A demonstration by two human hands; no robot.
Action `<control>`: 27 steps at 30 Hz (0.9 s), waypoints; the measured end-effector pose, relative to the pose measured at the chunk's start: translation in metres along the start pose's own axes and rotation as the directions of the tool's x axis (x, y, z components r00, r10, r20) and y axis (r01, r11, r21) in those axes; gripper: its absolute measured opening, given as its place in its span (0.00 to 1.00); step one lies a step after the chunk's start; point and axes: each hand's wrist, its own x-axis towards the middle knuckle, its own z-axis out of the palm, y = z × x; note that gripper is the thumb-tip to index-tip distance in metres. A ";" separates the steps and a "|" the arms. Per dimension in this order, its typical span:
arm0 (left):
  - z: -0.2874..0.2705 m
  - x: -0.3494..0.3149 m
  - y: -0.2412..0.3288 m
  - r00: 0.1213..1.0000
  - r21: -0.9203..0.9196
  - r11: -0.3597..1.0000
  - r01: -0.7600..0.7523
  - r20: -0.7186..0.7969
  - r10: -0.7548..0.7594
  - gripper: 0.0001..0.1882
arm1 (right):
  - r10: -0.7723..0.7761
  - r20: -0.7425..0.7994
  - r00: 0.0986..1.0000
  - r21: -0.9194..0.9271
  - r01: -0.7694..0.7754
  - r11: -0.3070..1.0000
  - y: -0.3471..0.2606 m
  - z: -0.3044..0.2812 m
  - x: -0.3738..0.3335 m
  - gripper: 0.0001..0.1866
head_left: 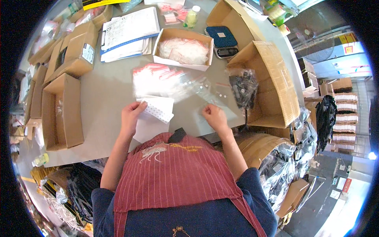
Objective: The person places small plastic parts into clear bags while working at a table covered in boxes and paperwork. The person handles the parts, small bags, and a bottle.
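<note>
My left hand point(132, 115) pinches the edge of a white sheet point(160, 108) with rows of small dark marks, perhaps stickers. Under it, more white paper point(152, 128) reaches toward the table's near edge. My right hand point(216, 117) is closed over the table, fingertips together; whatever they grip, if anything, is too small to make out. Just beyond both hands lies a spread of see-through zip bags point(158, 81) with red strips. Several bags on the right side carry small white round spots point(200, 86).
Beyond the bags stands a white box point(156, 58) of zip bags, with a clipboard point(130, 29) to its left and a small scale point(222, 37) to its right. A large open carton point(276, 85) with a bag of black items point(243, 89) is at right; empty cartons point(61, 112) line the left.
</note>
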 end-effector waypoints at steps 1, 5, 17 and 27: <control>0.001 0.000 0.000 1.000 0.011 1.000 -0.006 -0.020 0.007 0.15 | -0.033 -0.015 0.999 -0.110 0.032 0.993 -0.003 0.003 0.000 0.15; 0.000 0.000 -0.002 0.999 0.032 0.999 -0.001 -0.037 0.002 0.15 | 0.065 -0.016 0.998 -0.258 -0.067 0.964 -0.021 -0.015 0.002 0.18; -0.001 0.000 0.001 0.999 -0.008 0.999 -0.035 0.031 0.035 0.15 | 0.018 -0.110 0.994 -0.057 -0.024 0.998 0.046 -0.061 0.054 0.12; 0.000 -0.005 -0.001 0.999 0.064 0.998 -0.023 0.041 0.020 0.13 | -0.117 -0.125 0.985 -0.319 0.072 0.945 -0.033 -0.061 0.048 0.15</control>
